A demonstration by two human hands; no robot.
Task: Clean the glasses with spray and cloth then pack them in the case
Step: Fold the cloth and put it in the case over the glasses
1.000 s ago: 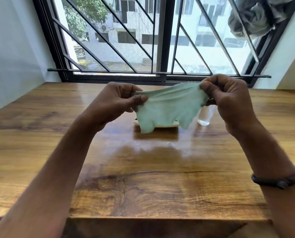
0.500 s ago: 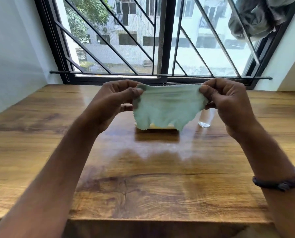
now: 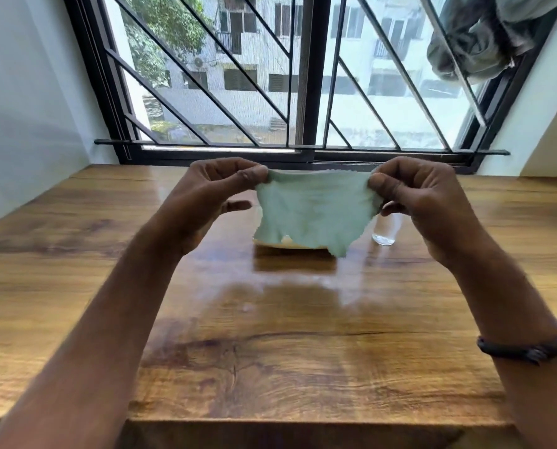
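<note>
Cloth (image 3: 316,209), pale green with a pinked top edge, hangs stretched in mid-air at the centre of the frame, held above the counter (image 3: 270,351) and touching nothing but fingers. The left hand (image 3: 212,192) pinches its upper left corner between thumb and forefinger, the other fingers curled behind and one poking out lower down. The right hand (image 3: 423,202) pinches the upper right corner the same way, thumb on the near side. The two hands are well apart, with the top edge of the fabric pulled nearly straight between them and the lower edge sagging in uneven folds.

Behind the lower edge of the cloth a flat pale yellow object (image 3: 290,245) lies on the counter, mostly hidden; whether it is the case cannot be told. Just right of it, partly behind the right hand, a small clear bottle (image 3: 384,231) stands upright on the wood.

A dark bracelet (image 3: 526,350) circles the right wrist at the lower right of the frame. Across the top, a black-framed window (image 3: 303,76) with slanted bars fills the frame, and a grey garment (image 3: 474,43) hangs bunched in the upper right corner.
</note>
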